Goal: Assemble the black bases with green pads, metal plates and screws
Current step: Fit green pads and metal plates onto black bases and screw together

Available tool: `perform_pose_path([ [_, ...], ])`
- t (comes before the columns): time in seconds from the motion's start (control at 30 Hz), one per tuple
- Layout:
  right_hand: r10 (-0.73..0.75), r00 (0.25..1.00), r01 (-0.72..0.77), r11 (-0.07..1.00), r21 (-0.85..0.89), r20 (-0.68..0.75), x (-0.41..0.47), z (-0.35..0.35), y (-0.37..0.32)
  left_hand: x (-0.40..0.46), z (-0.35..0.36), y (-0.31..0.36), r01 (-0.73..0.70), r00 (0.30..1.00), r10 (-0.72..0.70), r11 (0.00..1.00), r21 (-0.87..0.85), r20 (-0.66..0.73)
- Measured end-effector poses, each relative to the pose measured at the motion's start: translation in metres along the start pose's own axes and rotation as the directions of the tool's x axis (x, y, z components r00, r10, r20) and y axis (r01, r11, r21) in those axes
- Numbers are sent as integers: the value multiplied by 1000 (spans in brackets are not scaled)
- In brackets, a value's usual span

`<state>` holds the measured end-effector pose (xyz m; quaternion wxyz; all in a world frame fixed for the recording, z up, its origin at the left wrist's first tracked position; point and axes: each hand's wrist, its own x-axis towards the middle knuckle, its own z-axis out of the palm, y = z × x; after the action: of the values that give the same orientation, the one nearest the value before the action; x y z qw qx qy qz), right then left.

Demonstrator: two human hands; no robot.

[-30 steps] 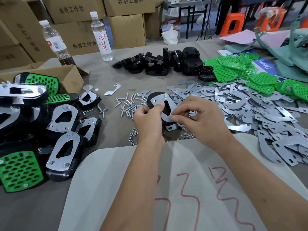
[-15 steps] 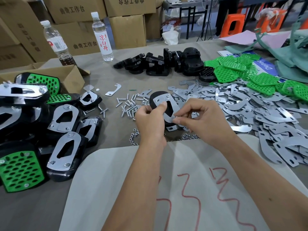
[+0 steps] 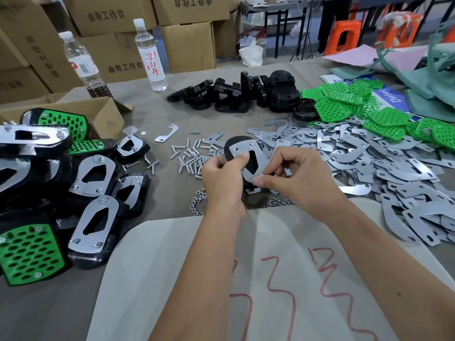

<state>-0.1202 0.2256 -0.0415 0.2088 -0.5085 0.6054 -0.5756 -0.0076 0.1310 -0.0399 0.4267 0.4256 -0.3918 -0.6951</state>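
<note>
On the cluttered table, the left hand grips a base; right hand fingers pinch its plate's near edge.

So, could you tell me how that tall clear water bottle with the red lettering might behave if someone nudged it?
The water bottle stands upright, tall and narrow, so a push near its cap would probably tip it. It looks nearly full, so likely heavy for its size and steadier against a low nudge. Once on its side, its round body would probably roll across the table.
</note>
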Motion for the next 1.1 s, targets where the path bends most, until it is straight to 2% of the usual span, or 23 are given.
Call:
perform_pose_path([
  [0.07,-35,999,34,998,-49,-16,0,0,1,1,0,-1,-6,1000,6,1000,-17,-16],
  [0.23,-40,998,44,995,-91,47,-2,4,-1,4,-4,3,27,997,-35,994,-107,-72],
  [0.37,-133,988,127,988,-83,-78,-3,2,-1,7,-8,9,57,990,-79,982,-180,-115],
  [0.43,-128,986,121,990,-66,-110,-3,0,-4,7,-8,10,54,990,-78,980,-193,-118],
  [0.57,-15,997,13,1000,25,82,-6,8,-8,5,-8,9,70,990,-90,981,-179,-106],
  [0.6,-9,997,5,999,43,81,-6,9,-9,5,-8,9,68,990,-88,982,-176,-111],
  [0.73,-7,996,14,997,75,-94,-6,0,-11,8,-9,10,26,988,-58,977,-213,-145],
  [0.8,-12,999,15,997,72,-39,-7,2,-12,9,-8,9,17,989,-46,978,-208,-138],
  [0.9,14,991,-21,998,51,137,-6,9,-11,10,-8,4,29,990,-53,984,-178,-132],
  [1.03,17,999,-14,997,77,-31,-4,-2,-10,14,-10,3,14,981,-46,985,-171,-186],
  [1.1,-11,1000,13,996,89,-27,-4,-2,-11,15,-10,5,10,985,-39,986,-168,-169],
])
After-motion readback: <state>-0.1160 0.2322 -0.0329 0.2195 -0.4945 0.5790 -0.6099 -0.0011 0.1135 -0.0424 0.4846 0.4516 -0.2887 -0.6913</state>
